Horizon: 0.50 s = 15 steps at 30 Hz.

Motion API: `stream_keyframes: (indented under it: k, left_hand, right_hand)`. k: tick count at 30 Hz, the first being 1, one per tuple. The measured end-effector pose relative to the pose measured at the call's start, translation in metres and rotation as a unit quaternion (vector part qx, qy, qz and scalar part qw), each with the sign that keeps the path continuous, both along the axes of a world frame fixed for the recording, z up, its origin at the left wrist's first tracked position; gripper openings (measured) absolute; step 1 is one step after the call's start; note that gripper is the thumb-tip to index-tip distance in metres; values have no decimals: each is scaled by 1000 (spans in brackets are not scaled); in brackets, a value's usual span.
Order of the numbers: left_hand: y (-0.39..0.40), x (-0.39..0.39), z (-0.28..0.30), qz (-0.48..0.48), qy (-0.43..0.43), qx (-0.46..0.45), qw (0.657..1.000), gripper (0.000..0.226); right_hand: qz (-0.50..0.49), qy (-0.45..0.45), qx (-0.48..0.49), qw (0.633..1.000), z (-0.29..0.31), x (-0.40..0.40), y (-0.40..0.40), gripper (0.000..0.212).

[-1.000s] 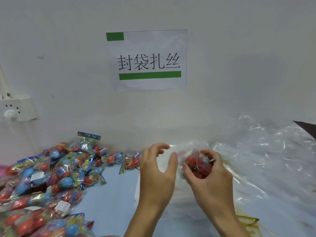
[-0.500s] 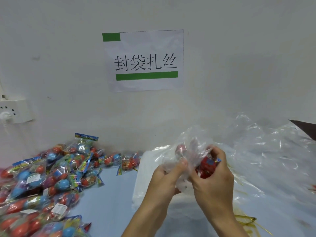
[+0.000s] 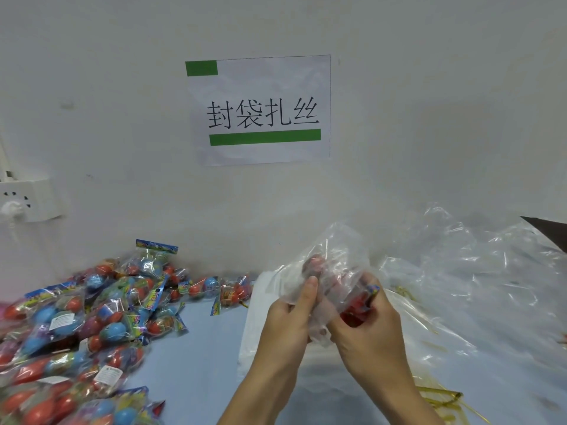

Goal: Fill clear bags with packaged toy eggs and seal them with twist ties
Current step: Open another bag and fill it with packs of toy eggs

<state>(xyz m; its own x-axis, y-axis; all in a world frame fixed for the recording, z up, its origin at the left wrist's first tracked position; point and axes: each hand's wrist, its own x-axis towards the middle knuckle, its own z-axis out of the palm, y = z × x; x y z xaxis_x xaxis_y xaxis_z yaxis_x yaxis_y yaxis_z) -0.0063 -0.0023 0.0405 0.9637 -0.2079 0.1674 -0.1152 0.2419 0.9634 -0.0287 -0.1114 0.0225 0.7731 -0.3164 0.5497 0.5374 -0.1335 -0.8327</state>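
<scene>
A thin clear bag [image 3: 334, 256] is raised above the table between both hands. My left hand [image 3: 291, 314] pinches its film, thumb pointing up. Beside it, my right hand [image 3: 371, 335] grips a red packaged toy egg [image 3: 357, 309] with a blue header, pressed against the bag. A reddish shape shows blurred through the bag's upper film. A big pile of packaged toy eggs [image 3: 92, 326], red and blue, covers the left of the blue table. Gold twist ties [image 3: 438, 397] lie at the lower right.
A stack of flat clear bags [image 3: 254, 302] lies under my hands. Crumpled clear plastic sheeting [image 3: 478, 289] fills the right side. The white wall carries a paper sign [image 3: 260, 111] and a power socket [image 3: 24, 197] at the left. Bare blue table [image 3: 196, 357] shows in the middle.
Both hands lifted the clear bag off the stack and came together. The left hand went from open above the bag to pinching its film; the right still holds the red egg pack.
</scene>
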Motion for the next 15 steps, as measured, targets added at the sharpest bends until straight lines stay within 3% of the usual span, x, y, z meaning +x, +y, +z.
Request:
stream_keyframes:
  k: [2,4,8,11,15]
  left_hand:
    - [2,1,0,-8,-12,9,1000,33]
    - [2,1,-1,-13,-18,25,999,42]
    - [0,1,-5,-36,-13,80,996,60]
    - [-4,-2,-8,-108,0,126,986,53]
    - [-3,-5,-5,-128,13,152,980,60]
  right_hand:
    - [26,3,-5,1000,0,-1,-1,33]
    - [12,5,-8,1000,0,-1,-1,34]
    - [-81,1,10,997,-4,0,-1,43]
    - [-170,-12,17,985,-5,0,-4,42]
    - [-188,-8,30,982,-2,0,-3,37]
